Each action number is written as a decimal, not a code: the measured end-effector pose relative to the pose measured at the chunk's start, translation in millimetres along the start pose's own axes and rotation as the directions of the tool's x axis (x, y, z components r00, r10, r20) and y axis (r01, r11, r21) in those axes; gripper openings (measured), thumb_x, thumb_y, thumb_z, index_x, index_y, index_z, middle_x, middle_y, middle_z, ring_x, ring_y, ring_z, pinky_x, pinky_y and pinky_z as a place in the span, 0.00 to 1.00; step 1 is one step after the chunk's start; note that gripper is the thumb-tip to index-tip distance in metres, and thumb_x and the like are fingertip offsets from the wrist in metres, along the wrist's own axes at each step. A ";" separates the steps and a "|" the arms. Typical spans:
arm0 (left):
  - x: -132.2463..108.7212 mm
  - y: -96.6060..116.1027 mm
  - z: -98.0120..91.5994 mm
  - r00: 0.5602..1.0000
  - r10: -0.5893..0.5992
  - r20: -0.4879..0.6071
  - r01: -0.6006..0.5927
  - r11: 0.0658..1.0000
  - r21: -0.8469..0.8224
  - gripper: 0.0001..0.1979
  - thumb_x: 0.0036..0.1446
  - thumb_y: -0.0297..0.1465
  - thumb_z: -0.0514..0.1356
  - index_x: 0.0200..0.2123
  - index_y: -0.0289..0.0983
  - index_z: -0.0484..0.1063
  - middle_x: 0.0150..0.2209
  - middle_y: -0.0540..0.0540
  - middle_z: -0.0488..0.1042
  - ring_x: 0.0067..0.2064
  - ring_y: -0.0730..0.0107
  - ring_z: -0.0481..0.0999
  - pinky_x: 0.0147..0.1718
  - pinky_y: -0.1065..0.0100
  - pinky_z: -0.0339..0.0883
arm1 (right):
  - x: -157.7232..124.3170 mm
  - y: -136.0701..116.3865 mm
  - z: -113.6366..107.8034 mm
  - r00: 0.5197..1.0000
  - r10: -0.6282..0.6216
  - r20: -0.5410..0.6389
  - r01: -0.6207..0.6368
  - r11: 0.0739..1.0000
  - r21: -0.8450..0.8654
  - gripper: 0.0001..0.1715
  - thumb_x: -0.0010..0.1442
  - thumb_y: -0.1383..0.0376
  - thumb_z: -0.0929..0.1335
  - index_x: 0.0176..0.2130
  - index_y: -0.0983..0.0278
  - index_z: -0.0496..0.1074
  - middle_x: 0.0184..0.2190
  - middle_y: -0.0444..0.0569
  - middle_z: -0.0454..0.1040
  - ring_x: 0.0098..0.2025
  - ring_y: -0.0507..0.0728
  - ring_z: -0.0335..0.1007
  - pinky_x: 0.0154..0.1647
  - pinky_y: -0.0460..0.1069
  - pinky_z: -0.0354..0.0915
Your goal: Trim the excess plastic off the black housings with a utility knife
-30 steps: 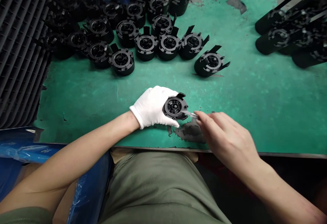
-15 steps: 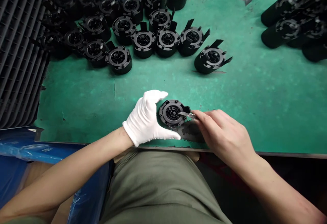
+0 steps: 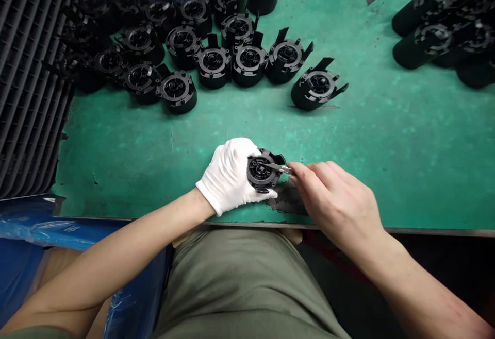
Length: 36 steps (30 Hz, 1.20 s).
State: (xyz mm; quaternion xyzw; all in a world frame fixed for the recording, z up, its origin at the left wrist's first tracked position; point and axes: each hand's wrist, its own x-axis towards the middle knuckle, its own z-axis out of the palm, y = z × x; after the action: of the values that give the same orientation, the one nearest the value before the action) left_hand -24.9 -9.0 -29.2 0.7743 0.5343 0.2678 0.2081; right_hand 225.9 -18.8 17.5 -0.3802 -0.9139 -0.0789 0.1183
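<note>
My left hand (image 3: pixel 231 174), in a white glove, is closed around a round black plastic part (image 3: pixel 263 170) near the front edge of the green table (image 3: pixel 386 164). My bare right hand (image 3: pixel 336 200) pinches a small metal blade (image 3: pixel 279 167), and its tip rests on the face of the part. The part's open ribbed face is turned up towards me.
Several similar black round parts (image 3: pixel 216 61) stand in rows at the back left, one (image 3: pixel 317 87) apart from them. More lie at the back right (image 3: pixel 444 40). A black ribbed tray (image 3: pixel 27 81) borders the left side. Blue plastic (image 3: pixel 31 225) lies at the front left.
My left hand opened for a moment, then closed on the part again. The blade tip moved from the part's rim inward onto its face.
</note>
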 end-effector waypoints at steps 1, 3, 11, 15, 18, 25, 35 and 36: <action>0.1 0.0 0.1 1.000 -0.005 0.003 0.005 1.000 -0.001 0.43 0.46 0.72 0.70 0.44 0.38 0.78 0.45 0.36 0.79 0.49 0.41 0.80 0.53 0.44 0.75 | 0.4 0.3 -0.2 1.000 -0.011 0.002 0.011 1.000 0.003 0.14 0.74 0.70 0.72 0.57 0.70 0.76 0.36 0.50 0.77 0.37 0.59 0.66 0.39 0.54 0.63; 0.0 0.0 0.4 1.000 -0.013 0.007 0.013 1.000 -0.001 0.44 0.46 0.72 0.69 0.45 0.38 0.78 0.46 0.35 0.78 0.49 0.41 0.80 0.53 0.44 0.75 | 1.1 0.7 -0.4 1.000 -0.019 0.003 0.019 1.000 0.001 0.15 0.73 0.70 0.72 0.58 0.71 0.75 0.37 0.51 0.78 0.37 0.59 0.66 0.39 0.54 0.63; 0.5 0.4 0.3 1.000 -0.001 0.008 0.001 1.000 0.022 0.43 0.46 0.72 0.70 0.43 0.38 0.77 0.45 0.35 0.78 0.49 0.40 0.80 0.54 0.42 0.75 | 4.6 5.3 -0.1 0.998 -0.063 0.022 0.063 0.998 0.008 0.17 0.73 0.75 0.68 0.59 0.69 0.74 0.37 0.52 0.77 0.37 0.59 0.64 0.38 0.54 0.61; 1.2 0.7 -0.4 1.000 -0.002 0.024 0.001 1.000 0.029 0.42 0.46 0.71 0.70 0.43 0.39 0.77 0.45 0.35 0.78 0.49 0.39 0.80 0.54 0.42 0.75 | 8.5 11.1 -3.5 0.993 -0.110 0.048 0.111 0.994 -0.021 0.16 0.73 0.76 0.67 0.57 0.69 0.74 0.34 0.49 0.73 0.35 0.59 0.59 0.36 0.54 0.58; 1.6 0.3 -0.2 1.000 0.001 0.032 -0.002 0.999 0.034 0.43 0.47 0.72 0.69 0.43 0.38 0.78 0.46 0.35 0.78 0.49 0.39 0.80 0.54 0.42 0.75 | 11.9 15.6 -7.7 0.985 -0.153 0.080 0.156 0.987 -0.031 0.15 0.72 0.77 0.67 0.56 0.72 0.75 0.32 0.49 0.70 0.35 0.59 0.57 0.36 0.54 0.58; 1.9 -0.5 -0.5 0.998 -0.014 0.059 0.012 0.999 0.041 0.47 0.47 0.75 0.66 0.46 0.37 0.78 0.48 0.33 0.79 0.51 0.39 0.80 0.54 0.45 0.75 | 13.7 19.3 -12.5 0.974 -0.197 0.111 0.204 0.978 -0.052 0.16 0.73 0.77 0.65 0.56 0.71 0.75 0.32 0.49 0.70 0.35 0.60 0.58 0.36 0.54 0.58; 3.5 -1.0 -1.2 0.998 -0.013 0.067 0.012 1.000 0.015 0.46 0.46 0.76 0.65 0.44 0.38 0.79 0.46 0.33 0.79 0.49 0.39 0.80 0.53 0.44 0.75 | 12.4 21.7 -14.4 0.973 -0.204 0.111 0.206 0.979 -0.006 0.19 0.72 0.76 0.63 0.57 0.67 0.75 0.32 0.49 0.71 0.34 0.60 0.61 0.34 0.55 0.60; 3.2 -0.7 -1.2 0.997 -0.017 0.069 0.016 1.000 0.015 0.46 0.46 0.76 0.65 0.44 0.38 0.79 0.46 0.33 0.79 0.50 0.39 0.80 0.54 0.44 0.75 | 12.1 21.8 -14.5 0.972 -0.206 0.112 0.209 0.978 -0.012 0.19 0.72 0.76 0.63 0.57 0.67 0.75 0.32 0.49 0.71 0.34 0.60 0.61 0.35 0.55 0.60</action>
State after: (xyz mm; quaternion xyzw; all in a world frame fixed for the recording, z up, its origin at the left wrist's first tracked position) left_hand -25.3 -5.7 -28.1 0.7802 0.5350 0.2351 0.2232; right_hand 235.5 1.2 36.0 -0.2877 -0.9528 -0.0806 0.0541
